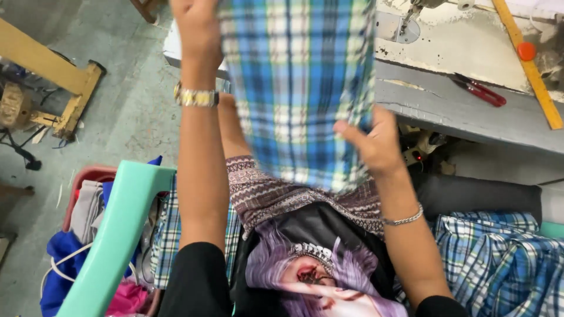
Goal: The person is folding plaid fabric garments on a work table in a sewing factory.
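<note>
The blue, white and green plaid cotton cloth (296, 88) is hanging lengthwise, its long axis running from the lap up past the frame's top edge, in front of the grey tabletop (470, 114). The left hand (197, 29) is gripping the upper left edge; the right hand (376, 147) is pinching the lower right edge. Nearest, a mint-green plastic chair back (114, 235) is standing beside a pink basket of clothes (88, 194). More plaid fabric (499, 264) is lying at the right. Farther off, red-handled scissors (482, 91) and a yellow wooden ruler (529, 64) are resting on the tabletop. A concrete floor (126, 111) is lying below.
</note>
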